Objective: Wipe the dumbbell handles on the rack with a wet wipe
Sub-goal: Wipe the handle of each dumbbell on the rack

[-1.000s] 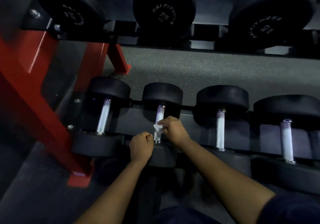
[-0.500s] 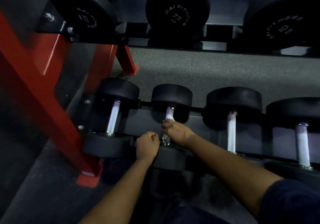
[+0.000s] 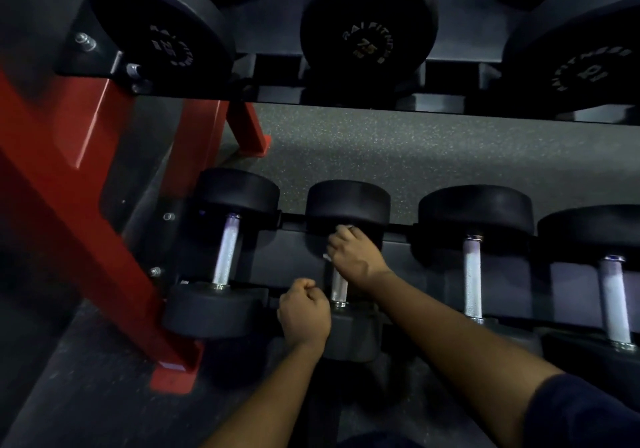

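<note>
Lower tier of the rack [image 3: 291, 260]: four black dumbbells lie side by side, handles running away from the viewer.

The right hand [image 3: 353, 253] is on the second dumbbell handle [image 3: 338, 288], at its far end, just under the far head [image 3: 348, 202]. Its fingers [image 3: 341, 234] are wrapped round the bar and grip it. A small white edge of the wet wipe [image 3: 326, 257] shows at the left side of the hand; the rest of the wipe is hidden inside the grip. The near stretch of the bar is bare metal, down to the near head [image 3: 349, 337].

The left hand [image 3: 304, 312] sits just left of the near end of the same bar, fingers curled into a closed fist. Nothing is visible in it. It lies close against the near head; whether it rests on the rack cannot be told.

Other handles on this tier – first handle [image 3: 227, 250], third handle [image 3: 472, 274], fourth handle [image 3: 614, 298] – are untouched by either hand and well apart from both.

Upper tier: three larger dumbbell ends face the viewer, the left end [image 3: 162, 32], the middle end [image 3: 369, 28] and the right end [image 3: 581, 56], each with printed lettering, partly blurred.

The red frame [image 3: 69, 188] of the rack slants down on the left to a foot on the speckled floor [image 3: 415, 150]. A dark blue sleeve [image 3: 588, 413] covers the right upper arm.
</note>
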{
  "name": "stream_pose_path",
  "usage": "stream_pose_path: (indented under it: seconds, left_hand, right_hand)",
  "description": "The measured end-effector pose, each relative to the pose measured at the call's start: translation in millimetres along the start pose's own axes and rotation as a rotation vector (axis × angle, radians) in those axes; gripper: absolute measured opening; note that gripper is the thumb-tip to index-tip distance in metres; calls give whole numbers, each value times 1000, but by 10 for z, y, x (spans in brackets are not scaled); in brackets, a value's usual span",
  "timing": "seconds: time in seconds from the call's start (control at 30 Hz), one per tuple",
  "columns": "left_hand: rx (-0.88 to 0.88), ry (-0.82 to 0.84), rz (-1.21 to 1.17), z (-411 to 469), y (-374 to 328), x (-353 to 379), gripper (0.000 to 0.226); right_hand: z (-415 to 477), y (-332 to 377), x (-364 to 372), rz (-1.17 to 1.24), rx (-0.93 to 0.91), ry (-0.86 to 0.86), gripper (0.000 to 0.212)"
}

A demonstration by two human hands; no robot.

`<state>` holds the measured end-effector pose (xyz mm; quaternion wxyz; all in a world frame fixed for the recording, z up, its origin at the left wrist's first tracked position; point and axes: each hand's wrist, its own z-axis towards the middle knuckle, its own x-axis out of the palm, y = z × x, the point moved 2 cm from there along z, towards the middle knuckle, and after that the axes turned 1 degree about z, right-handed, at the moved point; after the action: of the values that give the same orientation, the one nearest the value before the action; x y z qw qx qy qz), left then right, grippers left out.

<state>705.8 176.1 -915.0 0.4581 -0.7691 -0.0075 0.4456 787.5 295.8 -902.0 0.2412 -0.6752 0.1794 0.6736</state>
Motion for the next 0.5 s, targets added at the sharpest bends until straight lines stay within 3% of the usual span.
stream_pose_path:
  seconds: [0.07, 0.17, 0.3, 0.37, 0.5]
  left_hand:
    - [-8, -4, 2, 1, -10, 3, 21]
    - [-14, -6, 14, -8, -7, 0, 24]
    - [-26, 11, 24, -6, 28, 9, 18]
    - [-30, 10, 17, -9, 29, 14, 17]
    - [-46, 10, 11, -13, 23, 4, 17]
  right_hand:
    - [-46, -23, 17, 1, 57, -91, 16]
    - [-274, 150, 109, 226, 89, -107, 16]
    - [-457, 290, 190, 489, 135, -13, 16]
    - [-396, 201, 220, 574, 270, 55, 19]
    - [-209, -27, 125, 695, 660, -133, 19]
